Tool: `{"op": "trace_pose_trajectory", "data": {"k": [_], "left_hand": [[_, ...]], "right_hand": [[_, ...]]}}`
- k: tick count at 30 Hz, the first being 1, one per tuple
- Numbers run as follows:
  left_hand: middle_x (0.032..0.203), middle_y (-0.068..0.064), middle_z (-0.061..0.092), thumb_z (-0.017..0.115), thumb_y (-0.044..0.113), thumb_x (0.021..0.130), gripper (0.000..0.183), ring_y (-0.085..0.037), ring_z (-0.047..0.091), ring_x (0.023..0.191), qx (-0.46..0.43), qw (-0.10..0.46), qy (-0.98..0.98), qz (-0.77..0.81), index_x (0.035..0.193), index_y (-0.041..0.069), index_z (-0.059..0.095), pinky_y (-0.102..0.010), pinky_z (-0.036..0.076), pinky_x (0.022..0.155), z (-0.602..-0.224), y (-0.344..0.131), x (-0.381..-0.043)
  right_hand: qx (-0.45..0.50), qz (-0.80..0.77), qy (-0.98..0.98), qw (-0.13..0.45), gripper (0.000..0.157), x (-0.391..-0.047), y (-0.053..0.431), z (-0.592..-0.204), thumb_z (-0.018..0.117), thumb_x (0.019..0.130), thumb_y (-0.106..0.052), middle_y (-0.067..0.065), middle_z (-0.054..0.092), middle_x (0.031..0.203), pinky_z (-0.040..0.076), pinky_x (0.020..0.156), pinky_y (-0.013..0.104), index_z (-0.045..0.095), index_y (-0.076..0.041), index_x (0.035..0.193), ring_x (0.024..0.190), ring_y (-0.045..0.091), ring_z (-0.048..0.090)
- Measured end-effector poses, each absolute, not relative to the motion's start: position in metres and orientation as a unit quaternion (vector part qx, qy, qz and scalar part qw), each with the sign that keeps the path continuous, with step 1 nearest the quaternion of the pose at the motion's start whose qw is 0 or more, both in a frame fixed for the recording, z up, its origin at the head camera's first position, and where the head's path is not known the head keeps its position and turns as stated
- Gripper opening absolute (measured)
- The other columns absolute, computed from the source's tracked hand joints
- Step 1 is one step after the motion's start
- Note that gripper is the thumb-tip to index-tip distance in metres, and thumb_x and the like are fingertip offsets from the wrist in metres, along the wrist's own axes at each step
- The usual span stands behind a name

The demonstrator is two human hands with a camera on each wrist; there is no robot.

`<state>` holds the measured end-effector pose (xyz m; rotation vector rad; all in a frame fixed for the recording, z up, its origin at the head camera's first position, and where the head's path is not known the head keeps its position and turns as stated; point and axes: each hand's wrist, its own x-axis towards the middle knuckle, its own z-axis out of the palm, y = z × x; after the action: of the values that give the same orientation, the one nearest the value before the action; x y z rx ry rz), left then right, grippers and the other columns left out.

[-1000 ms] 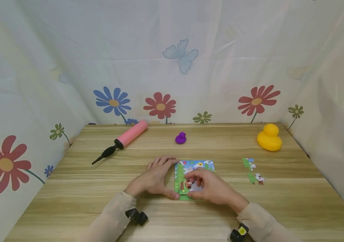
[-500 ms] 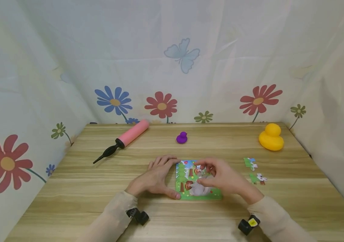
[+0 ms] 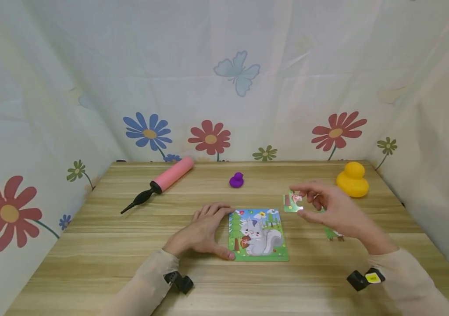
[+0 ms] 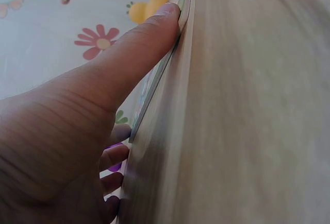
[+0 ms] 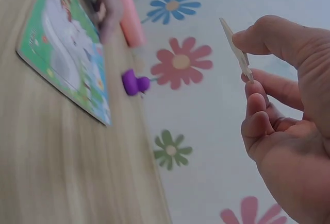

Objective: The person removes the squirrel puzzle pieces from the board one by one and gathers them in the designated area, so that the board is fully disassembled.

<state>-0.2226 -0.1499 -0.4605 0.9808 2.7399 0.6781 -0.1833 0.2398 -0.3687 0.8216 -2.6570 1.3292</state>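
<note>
A puzzle board [image 3: 260, 241] with a grey squirrel picture lies flat on the table. My left hand [image 3: 204, 232] rests along its left side, the straight thumb on the lower left corner and the forefinger at the upper left corner. In the left wrist view the thumb [image 4: 139, 44] presses against the board's edge. To the right of the board, my right hand [image 3: 335, 210] holds up a jigsaw piece [image 3: 289, 202] between thumb and fingers. That piece appears edge-on [image 5: 238, 51] in the right wrist view. Another jigsaw piece [image 3: 332, 233] lies partly hidden under the right hand.
A small purple duck [image 3: 236, 180] sits behind the board. A larger yellow duck [image 3: 352, 180] stands at the back right. At the back left lies a pink hand pump [image 3: 173, 174] with a black nozzle. A flowered curtain [image 3: 283, 101] surrounds the wooden table [image 3: 228, 289].
My right hand has lifted the jigsaw piece off the board and carried it right and back, uncovering the squirrel picture. My left hand has stayed at the board's left edge.
</note>
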Motion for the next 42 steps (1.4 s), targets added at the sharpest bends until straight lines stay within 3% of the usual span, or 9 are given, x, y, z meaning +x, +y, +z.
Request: {"op": "trace_pose_trajectory", "data": {"k": [12,20,34,42], "left_hand": [[0.177,-0.009,0.033,0.096,0.074,0.072,0.129,-0.038,0.029,0.16,0.325,0.082,0.914,0.228,0.172,0.018,0.038,-0.071,0.027,0.125,-0.461,-0.15,-0.222],[0.177,-0.008,0.033,0.096,0.074,0.071,0.129,-0.038,0.028,0.16,0.322,0.084,0.916,0.225,0.172,0.019,0.038,-0.07,0.027,0.125,-0.461,-0.15,-0.221],[0.177,-0.008,0.032,0.095,0.075,0.072,0.129,-0.039,0.028,0.161,0.324,0.085,0.915,0.224,0.173,0.019,0.038,-0.072,0.027,0.125,-0.46,-0.15,-0.222],[0.178,-0.009,0.032,0.095,0.075,0.073,0.129,-0.039,0.028,0.161,0.324,0.086,0.915,0.224,0.173,0.019,0.037,-0.072,0.026,0.126,-0.46,-0.15,-0.222]], "right_hand": [[0.254,0.406,-0.87,0.121,0.059,-0.17,0.303,-0.35,0.088,0.09,0.006,0.001,0.059,0.105,0.045,0.062,0.027,0.071,-0.008,0.146,0.085,0.015,0.054],[0.22,0.403,-0.881,0.111,0.059,-0.161,0.331,-0.347,0.084,0.096,0.004,0.0,0.056,0.114,0.048,0.065,0.025,0.065,-0.004,0.151,0.09,0.015,0.053],[0.223,0.437,-0.868,0.073,0.058,-0.144,0.356,-0.376,0.077,0.097,0.014,-0.001,0.059,0.111,0.051,0.069,0.024,0.063,0.0,0.151,0.093,0.015,0.054],[0.209,0.423,-0.879,0.068,0.06,-0.135,0.359,-0.397,0.083,0.095,0.008,-0.001,0.059,0.108,0.046,0.065,0.028,0.066,-0.007,0.15,0.094,0.016,0.052]]}}
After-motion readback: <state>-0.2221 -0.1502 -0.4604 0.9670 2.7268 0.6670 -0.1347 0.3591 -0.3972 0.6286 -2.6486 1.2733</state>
